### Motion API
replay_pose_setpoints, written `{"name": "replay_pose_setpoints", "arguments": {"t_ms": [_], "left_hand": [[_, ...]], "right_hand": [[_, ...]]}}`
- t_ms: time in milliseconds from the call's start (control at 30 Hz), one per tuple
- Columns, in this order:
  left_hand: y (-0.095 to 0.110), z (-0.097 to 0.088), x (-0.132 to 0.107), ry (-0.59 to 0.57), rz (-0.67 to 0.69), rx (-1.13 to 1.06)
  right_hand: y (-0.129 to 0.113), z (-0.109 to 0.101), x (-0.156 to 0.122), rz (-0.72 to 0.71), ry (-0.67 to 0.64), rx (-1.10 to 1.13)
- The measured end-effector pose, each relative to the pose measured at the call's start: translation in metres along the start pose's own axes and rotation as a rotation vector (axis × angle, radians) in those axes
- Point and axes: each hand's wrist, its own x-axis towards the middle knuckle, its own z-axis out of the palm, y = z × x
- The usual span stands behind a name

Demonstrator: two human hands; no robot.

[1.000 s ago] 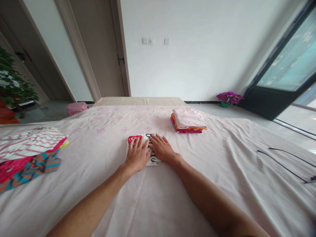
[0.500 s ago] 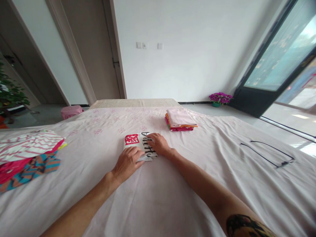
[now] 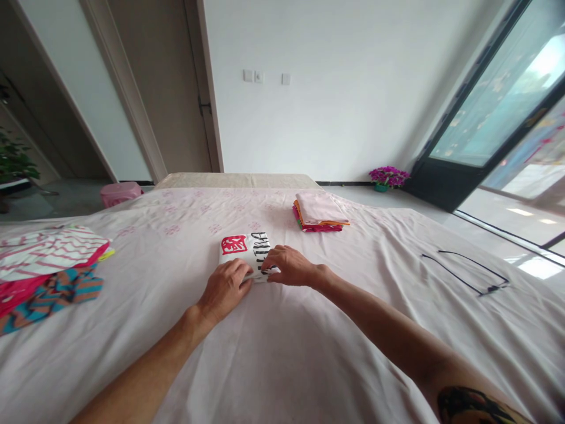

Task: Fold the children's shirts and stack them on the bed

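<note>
A small folded white garment (image 3: 245, 249) lies on the pale pink sheet (image 3: 265, 353). It bears a red seal-like print at the left and black lettering down the right side; its exact kind is hidden by the folds. My left hand (image 3: 224, 287) has its fingers curled over the near left edge, thumb at the front. At the near right corner my right hand (image 3: 289, 265) pinches the fabric between thumb and fingers, covering part of the lettering.
A stack of folded clothes (image 3: 320, 212) sits beyond my right hand. Loose striped and coloured clothes (image 3: 53, 259) are heaped at the left. Eyeglasses (image 3: 472, 274) lie on the right. A pink stool (image 3: 120, 193) and purple flowers (image 3: 388, 176) stand on the floor.
My right hand has moved from the garment's far right part toward its near right corner. My left hand has shifted slightly left at the near edge. The view has shifted slightly.
</note>
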Motion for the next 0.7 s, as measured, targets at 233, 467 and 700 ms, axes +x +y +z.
{"name": "replay_pose_setpoints", "arguments": {"t_ms": [233,467,700], "left_hand": [[0.006,-0.002,0.001,-0.018,0.004,0.065],[0.007,0.003,0.002,0.003,-0.001,0.151],[0.004,0.0,-0.004,-0.023,0.028,0.085]], "right_hand": [[-0.008,0.005,0.007,-0.063,-0.012,-0.167],[-0.011,0.02,0.005,-0.035,0.041,-0.357],[-0.006,0.015,-0.008,-0.127,-0.015,-0.387]]}}
